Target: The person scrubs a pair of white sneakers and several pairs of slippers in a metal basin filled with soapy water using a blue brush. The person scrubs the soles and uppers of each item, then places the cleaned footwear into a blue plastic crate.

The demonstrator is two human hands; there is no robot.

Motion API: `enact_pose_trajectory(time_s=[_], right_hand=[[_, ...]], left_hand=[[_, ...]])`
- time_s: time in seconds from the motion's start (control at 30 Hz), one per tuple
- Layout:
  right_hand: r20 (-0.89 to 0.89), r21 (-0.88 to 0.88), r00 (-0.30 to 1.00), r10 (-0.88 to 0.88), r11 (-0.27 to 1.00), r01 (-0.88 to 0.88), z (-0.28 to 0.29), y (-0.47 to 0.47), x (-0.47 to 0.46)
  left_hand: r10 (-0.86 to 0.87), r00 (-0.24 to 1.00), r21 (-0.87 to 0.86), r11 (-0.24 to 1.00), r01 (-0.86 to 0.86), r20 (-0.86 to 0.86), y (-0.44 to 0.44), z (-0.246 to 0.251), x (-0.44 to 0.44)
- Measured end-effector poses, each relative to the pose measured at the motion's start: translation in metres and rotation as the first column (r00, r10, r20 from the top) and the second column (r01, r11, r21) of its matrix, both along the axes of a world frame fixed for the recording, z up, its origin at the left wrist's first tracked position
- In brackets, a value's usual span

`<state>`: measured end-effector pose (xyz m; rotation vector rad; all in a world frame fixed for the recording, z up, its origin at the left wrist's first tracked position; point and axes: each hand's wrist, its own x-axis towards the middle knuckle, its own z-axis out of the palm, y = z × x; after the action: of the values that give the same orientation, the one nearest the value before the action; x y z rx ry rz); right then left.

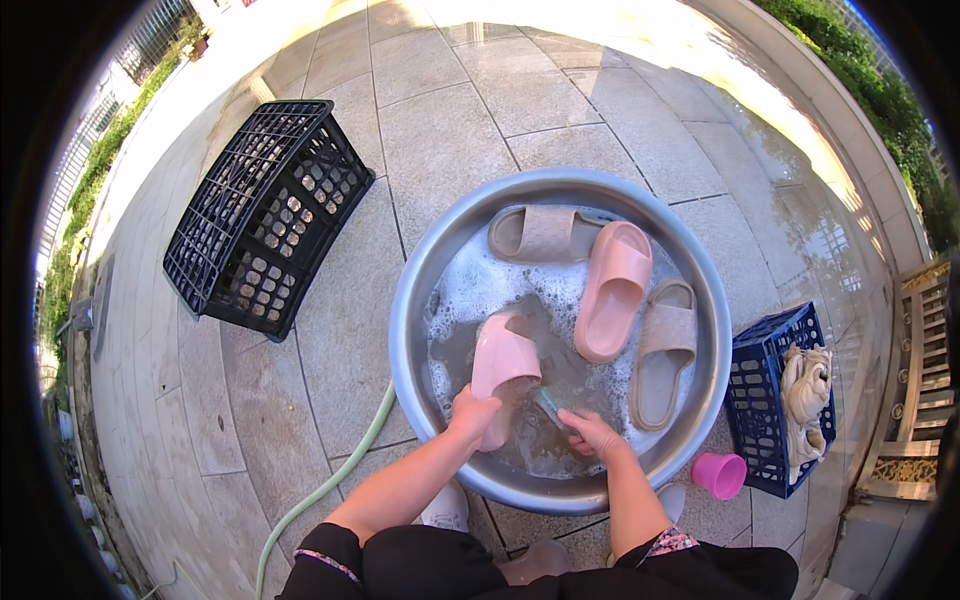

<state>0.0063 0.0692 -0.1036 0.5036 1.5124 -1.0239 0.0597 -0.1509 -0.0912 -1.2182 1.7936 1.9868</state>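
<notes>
A large round metal basin (409, 315) with soapy, murky water stands before me. My left hand (474, 414) grips a pink slide sandal (495, 360), tilted on its side and partly in the water. My right hand (592, 433) holds a greenish brush (550, 406) by its handle; the brush's head is hidden at the water beside the sandal's opening. Another pink slide sandal (613, 296) lies in the basin's right part. One greyish-beige slide sandal (546, 234) lies across the far side, and a matching one (664, 352) rests along the right wall.
A black plastic crate (274, 217) stands on the wet paving at the left. A green hose (330, 486) runs to the basin's left side. At the right are a pink plastic cup (718, 475), a blue crate (759, 405) with light shoes (808, 390) and a wooden bench (911, 390).
</notes>
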Motion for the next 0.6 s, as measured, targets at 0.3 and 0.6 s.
enact_pose_trajectory(time_s=[0.3,0.6], right_hand=[[-0.778,0.514,0.222,0.588,0.798,-0.314,0.098,-0.08,-0.016],[-0.729,-0.266,0.595,-0.338,0.941,0.208,0.022,-0.042,-0.087]], left_hand=[[-0.198,0.98,-0.134,0.972,0.194,-0.015,0.009,0.029,0.004],[-0.286,0.934,-0.098,0.958,0.271,-0.213,0.009,0.031,0.003]])
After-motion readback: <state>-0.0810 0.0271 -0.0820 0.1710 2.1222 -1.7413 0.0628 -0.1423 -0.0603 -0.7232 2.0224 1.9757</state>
